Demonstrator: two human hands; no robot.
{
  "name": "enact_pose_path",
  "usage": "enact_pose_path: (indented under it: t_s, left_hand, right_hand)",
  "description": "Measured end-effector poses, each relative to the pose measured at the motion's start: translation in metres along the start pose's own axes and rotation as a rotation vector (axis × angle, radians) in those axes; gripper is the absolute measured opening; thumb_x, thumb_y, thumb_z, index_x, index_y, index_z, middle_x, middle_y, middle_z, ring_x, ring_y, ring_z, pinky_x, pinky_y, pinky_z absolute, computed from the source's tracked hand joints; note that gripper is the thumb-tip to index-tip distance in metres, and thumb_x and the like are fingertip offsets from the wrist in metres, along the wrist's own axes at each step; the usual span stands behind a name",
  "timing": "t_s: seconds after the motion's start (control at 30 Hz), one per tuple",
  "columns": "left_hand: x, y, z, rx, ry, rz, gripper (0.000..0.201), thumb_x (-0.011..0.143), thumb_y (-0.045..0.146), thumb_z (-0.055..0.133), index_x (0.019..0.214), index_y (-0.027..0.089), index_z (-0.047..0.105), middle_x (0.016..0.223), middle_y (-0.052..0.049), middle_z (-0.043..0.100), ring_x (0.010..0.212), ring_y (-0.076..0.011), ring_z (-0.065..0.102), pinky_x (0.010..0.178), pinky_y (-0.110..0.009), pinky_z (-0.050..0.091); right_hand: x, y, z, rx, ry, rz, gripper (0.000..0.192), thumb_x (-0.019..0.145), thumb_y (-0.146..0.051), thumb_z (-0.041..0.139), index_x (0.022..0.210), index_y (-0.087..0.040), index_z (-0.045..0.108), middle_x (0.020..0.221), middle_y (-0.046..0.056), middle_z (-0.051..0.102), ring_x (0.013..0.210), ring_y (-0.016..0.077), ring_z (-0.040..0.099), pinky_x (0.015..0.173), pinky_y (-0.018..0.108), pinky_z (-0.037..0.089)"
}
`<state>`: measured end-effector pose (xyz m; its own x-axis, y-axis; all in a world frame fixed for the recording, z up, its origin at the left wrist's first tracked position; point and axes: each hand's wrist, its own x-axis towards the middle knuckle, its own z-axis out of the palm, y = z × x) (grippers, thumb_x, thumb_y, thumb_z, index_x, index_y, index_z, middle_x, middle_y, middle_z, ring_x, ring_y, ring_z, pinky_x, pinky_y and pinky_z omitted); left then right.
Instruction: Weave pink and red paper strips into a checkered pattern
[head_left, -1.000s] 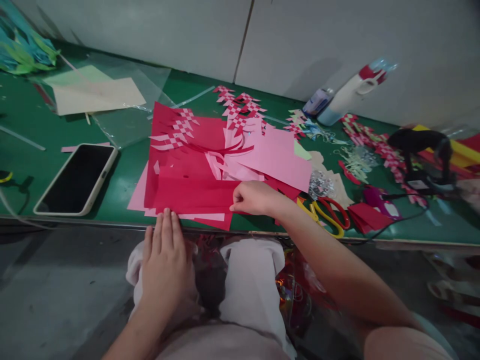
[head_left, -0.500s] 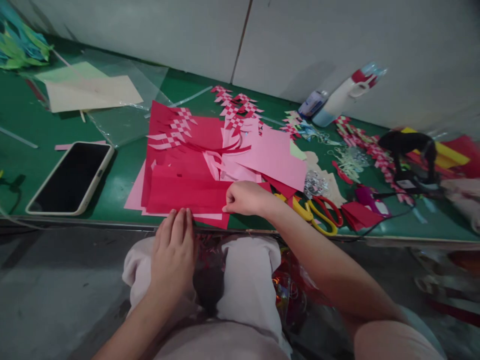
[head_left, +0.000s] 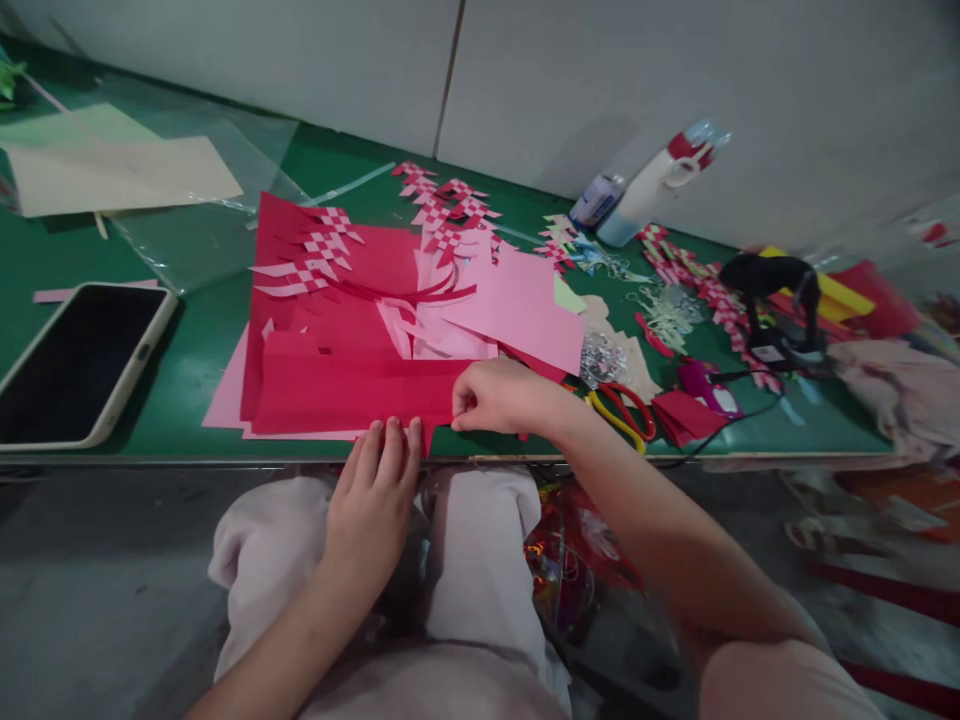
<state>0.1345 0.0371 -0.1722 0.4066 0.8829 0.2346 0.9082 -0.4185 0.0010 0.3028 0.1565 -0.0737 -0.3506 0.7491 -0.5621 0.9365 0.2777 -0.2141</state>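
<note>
A folded red paper sheet [head_left: 341, 390] lies at the front edge of the green table, with pink paper showing beneath it. My left hand [head_left: 375, 490] rests its outstretched fingers on the sheet's near edge. At the right end of the fold, my right hand [head_left: 499, 400] is closed, its fingers curled inward on the red paper; the fingertips are mostly hidden. Woven pink-and-red checkered paper strips [head_left: 326, 245] with pointed ends lie over the sheet's far left. To their right spread cut pink sheets [head_left: 517, 300]. Scissors with red and yellow handles [head_left: 634, 405] lie just right of my right wrist.
A phone [head_left: 79, 365] lies at the left, near a cream sheet [head_left: 127, 175] and clear plastic. Against the wall stands a white bottle [head_left: 649, 195]. Clear beads [head_left: 604, 355], a purple device with a cable [head_left: 705, 385] and a black strap [head_left: 772, 300] occupy the right side.
The view has swung right, so the table things appear farther left. Both hands have shifted right along the red paper. My left fingers still touch its near edge; my right hand stays closed.
</note>
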Motion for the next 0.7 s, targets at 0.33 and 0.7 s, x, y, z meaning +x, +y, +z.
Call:
enact_pose_path:
  t_s: [0.33,0.7]
  left_hand:
    - [0.005,0.006,-0.003,0.088,0.032,0.034,0.050,0.089,0.012,0.041,0.137,0.003,0.047,0.128,-0.022,0.059,0.121,-0.0354,0.053,0.099,-0.044,0.047]
    - [0.007,0.006,-0.006,0.069,0.007,0.050,0.053,0.087,0.010,0.043,0.139,0.005,0.044,0.127,-0.024,0.057,0.120,-0.0384,0.053,0.098,-0.047,0.046]
  right_hand:
    - [-0.004,0.019,0.015,-0.038,0.126,0.030,0.018,0.079,-0.034,0.062,0.074,-0.020,0.072,0.079,0.003,0.073,0.074,0.0155,0.063,0.057,0.023,0.036]
    - [-0.003,0.009,0.010,-0.166,0.036,0.080,0.029,0.086,-0.038,0.058,0.084,-0.013,0.072,0.083,0.013,0.073,0.082,0.0234,0.066,0.064,0.029,0.039]
